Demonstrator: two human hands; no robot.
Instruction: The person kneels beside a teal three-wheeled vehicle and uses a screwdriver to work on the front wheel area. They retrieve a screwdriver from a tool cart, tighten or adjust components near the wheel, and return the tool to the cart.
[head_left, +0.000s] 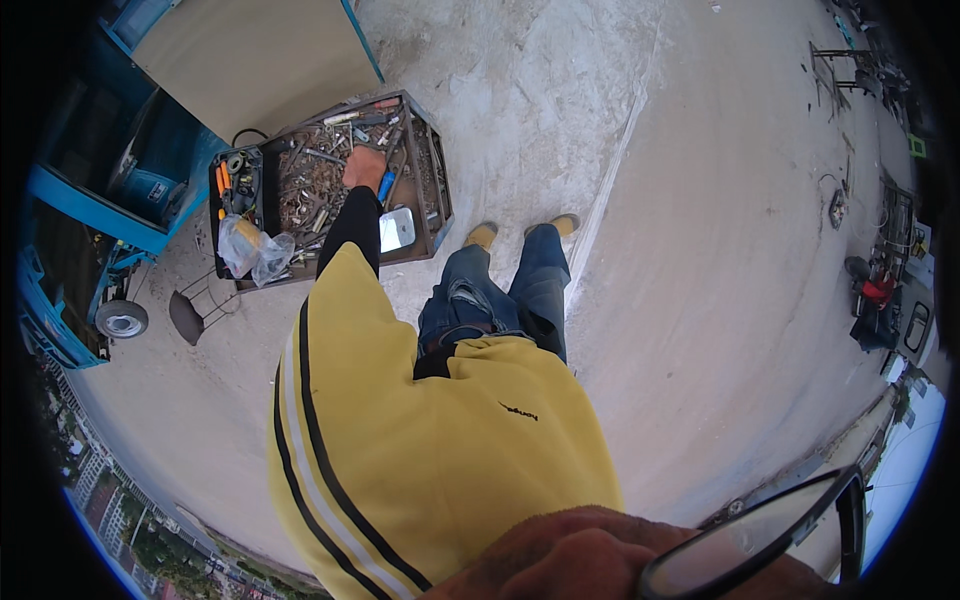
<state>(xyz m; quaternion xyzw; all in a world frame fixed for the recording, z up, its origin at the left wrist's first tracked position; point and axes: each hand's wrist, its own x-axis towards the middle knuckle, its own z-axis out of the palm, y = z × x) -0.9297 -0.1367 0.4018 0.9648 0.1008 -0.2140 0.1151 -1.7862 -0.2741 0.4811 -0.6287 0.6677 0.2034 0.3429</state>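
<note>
My left hand (365, 168) reaches down into a shallow metal tray (409, 193) full of loose bolts and small hardware (306, 180). Its fingers are curled and their tips hidden, so whether it holds anything cannot be made out. Close beside the wrist is a blue tool handle (386, 186). A phone (397, 229) with a bright, reflective face lies at the tray's near side. Along the far edge are a red-handled tool (386, 103) and a pale, light-handled tool (341, 118). My right hand is out of view.
At the tray's left sits a black toolbox (259, 169) with orange-handled tools (223, 176). A clear plastic bag (255, 247) rests over its near end. A stool (187, 317) and a blue vehicle (97, 210) are farther left. Metal frames (896, 217) stand far right.
</note>
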